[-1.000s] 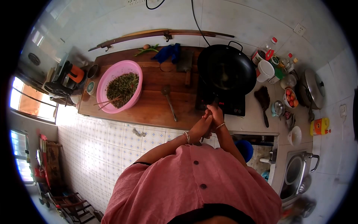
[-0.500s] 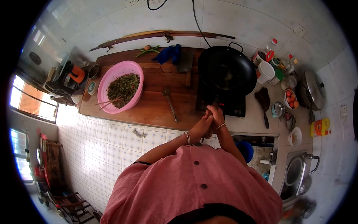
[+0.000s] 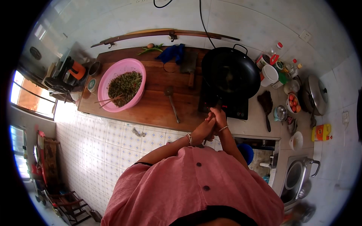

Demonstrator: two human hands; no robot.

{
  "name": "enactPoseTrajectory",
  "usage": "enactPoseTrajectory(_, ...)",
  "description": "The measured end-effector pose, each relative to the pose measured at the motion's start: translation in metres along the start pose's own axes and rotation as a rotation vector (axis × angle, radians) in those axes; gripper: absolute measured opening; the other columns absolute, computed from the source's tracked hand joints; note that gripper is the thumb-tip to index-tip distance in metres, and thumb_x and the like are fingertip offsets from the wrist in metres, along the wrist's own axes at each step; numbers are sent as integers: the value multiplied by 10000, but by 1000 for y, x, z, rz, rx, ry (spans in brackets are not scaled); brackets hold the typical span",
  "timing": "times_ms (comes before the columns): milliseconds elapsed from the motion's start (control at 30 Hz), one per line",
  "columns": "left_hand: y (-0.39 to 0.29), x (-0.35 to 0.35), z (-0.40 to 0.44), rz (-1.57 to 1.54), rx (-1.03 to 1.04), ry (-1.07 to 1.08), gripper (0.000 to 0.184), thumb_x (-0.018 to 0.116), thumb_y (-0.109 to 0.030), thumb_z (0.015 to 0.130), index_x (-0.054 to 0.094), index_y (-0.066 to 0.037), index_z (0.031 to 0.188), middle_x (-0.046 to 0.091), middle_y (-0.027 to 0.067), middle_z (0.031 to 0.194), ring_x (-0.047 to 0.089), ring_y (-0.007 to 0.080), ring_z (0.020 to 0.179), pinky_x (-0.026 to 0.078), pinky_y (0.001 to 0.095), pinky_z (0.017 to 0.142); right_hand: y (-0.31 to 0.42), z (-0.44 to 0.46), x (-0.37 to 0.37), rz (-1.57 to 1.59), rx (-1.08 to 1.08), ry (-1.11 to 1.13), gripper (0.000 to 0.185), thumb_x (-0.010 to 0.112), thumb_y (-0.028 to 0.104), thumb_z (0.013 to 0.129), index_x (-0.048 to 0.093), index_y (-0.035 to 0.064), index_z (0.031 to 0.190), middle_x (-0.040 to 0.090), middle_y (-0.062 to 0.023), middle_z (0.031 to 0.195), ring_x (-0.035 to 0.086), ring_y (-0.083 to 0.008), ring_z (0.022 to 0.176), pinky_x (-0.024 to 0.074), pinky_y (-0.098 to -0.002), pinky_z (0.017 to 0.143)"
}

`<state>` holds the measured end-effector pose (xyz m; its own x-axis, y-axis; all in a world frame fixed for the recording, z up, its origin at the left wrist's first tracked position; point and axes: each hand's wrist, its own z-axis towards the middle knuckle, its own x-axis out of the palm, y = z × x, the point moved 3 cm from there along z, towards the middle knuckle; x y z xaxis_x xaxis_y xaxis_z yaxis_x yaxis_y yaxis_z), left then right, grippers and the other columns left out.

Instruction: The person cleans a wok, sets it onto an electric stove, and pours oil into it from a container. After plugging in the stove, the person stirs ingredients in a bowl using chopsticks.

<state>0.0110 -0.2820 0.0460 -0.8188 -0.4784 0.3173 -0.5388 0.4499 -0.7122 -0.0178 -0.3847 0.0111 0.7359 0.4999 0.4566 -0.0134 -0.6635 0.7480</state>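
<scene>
My left hand (image 3: 203, 130) and my right hand (image 3: 219, 117) are closed together in front of my body, fingers wrapped against each other. A small dark tip shows below the left hand, but I cannot make out what, if anything, is between them. Just above the fingers is the handle (image 3: 219, 103) of a black wok (image 3: 230, 71); whether the fingers touch it is unclear. The wok sits on a black induction cooker (image 3: 237, 109) with red lit digits, and a little liquid seems to glisten at its bottom.
On the wooden board (image 3: 154, 109) are a pink basin (image 3: 141, 90) of chopped greens with chopsticks, a ladle (image 3: 172, 105), a cleaver (image 3: 188, 64) and a blue cloth (image 3: 171, 54). Right are a dark brush (image 3: 265, 103), bowls, bottles, a bowl of red fruit (image 3: 293, 101) and a sink (image 3: 296, 175).
The view has shifted slightly, so the counter and wok sit a few pixels differently. My hands stay clasped in the same place; nothing on the counter has visibly moved.
</scene>
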Motion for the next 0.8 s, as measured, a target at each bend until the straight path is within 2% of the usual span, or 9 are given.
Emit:
enactPoseTrajectory(567,-2,-1,-3,17,14,-33,396,344,-436,926,428,-50,952,498,49,652,490,137,458,441,281,427,1,-4,3,2,-11,-13,244,608,200,775,468,35,888,496,-58,607,523,-181,497,474,-325,517)
enactPoseTrajectory(633,-1,-2,-1,38,29,-2,407,342,-401,913,402,-18,1036,509,85,683,536,160,505,478,294,456,2,-4,4,-4,-21,-3,244,609,199,773,465,35,883,496,-59,609,524,-184,496,475,-326,515)
enactPoseTrajectory(767,-2,-2,-1,58,21,-16,407,343,-395,913,411,-8,1020,511,90,672,537,164,500,477,299,454,1,-3,3,23,-25,-7,238,608,194,772,466,34,875,496,-61,609,524,-186,495,477,-329,515)
enactPoseTrajectory(800,0,-3,0,54,21,-13,404,341,-424,920,419,-34,995,510,72,672,519,153,487,460,290,444,2,-3,3,23,-27,-6,235,608,192,771,468,33,871,495,-61,607,524,-187,493,478,-329,513)
